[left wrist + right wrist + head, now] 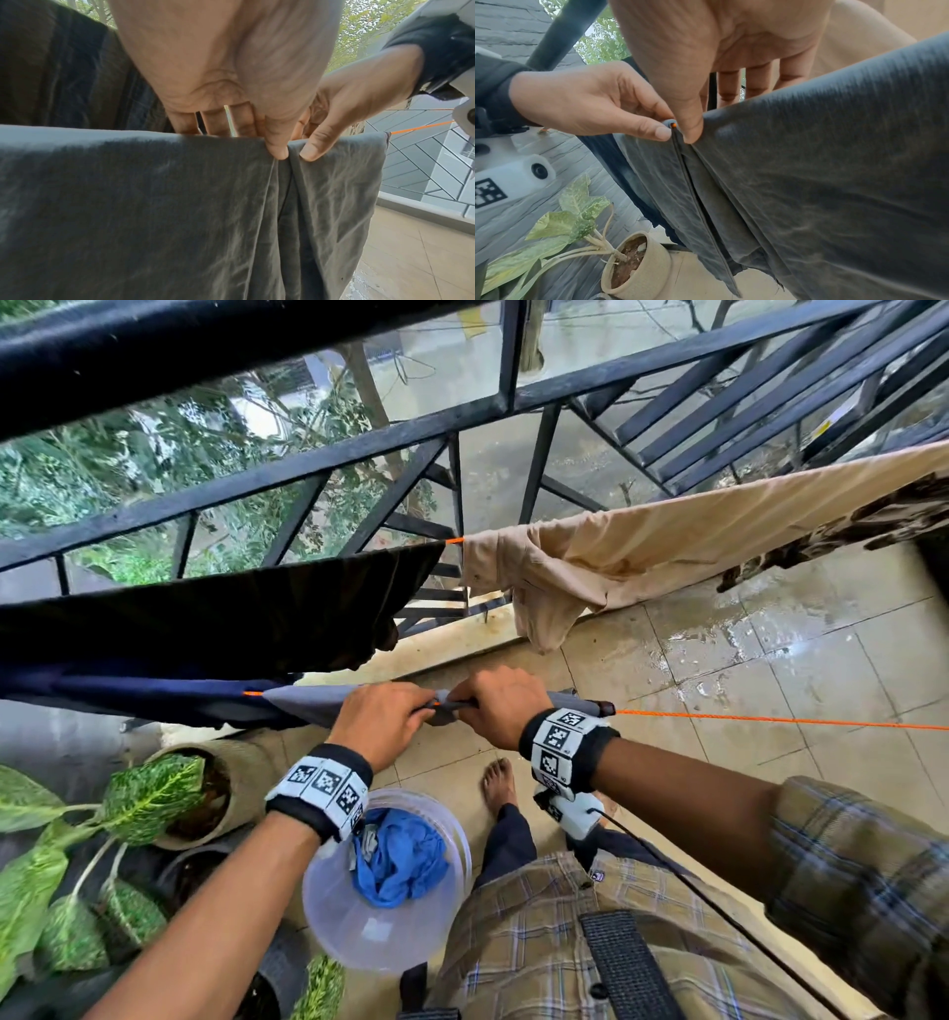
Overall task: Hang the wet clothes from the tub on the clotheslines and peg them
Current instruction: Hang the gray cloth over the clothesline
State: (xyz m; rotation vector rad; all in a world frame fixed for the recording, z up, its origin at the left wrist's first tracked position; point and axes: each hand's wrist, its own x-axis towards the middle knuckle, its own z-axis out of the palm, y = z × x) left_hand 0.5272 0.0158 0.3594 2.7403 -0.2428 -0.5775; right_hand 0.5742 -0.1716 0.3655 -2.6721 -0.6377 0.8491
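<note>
A grey garment (308, 706) (154, 203) (808, 172) hangs folded over the near orange clothesline (770, 719). My left hand (382, 719) (257, 140) (652, 130) pinches its top fold at the line. My right hand (495, 706) (312, 150) (690, 130) pinches the same fold right beside it, thumbs almost touching. A clear plastic tub (359, 932) stands on the floor below my left wrist, with a blue cloth (405, 860) in it.
A navy garment (128, 693) hangs left on the same line. On the far line hang a black cloth (205, 608), a beige garment (616, 557) and a patterned one (873, 521). Black railing (308, 464) beyond. Potted plants (169, 793) at left; wet tiled floor (770, 649) right.
</note>
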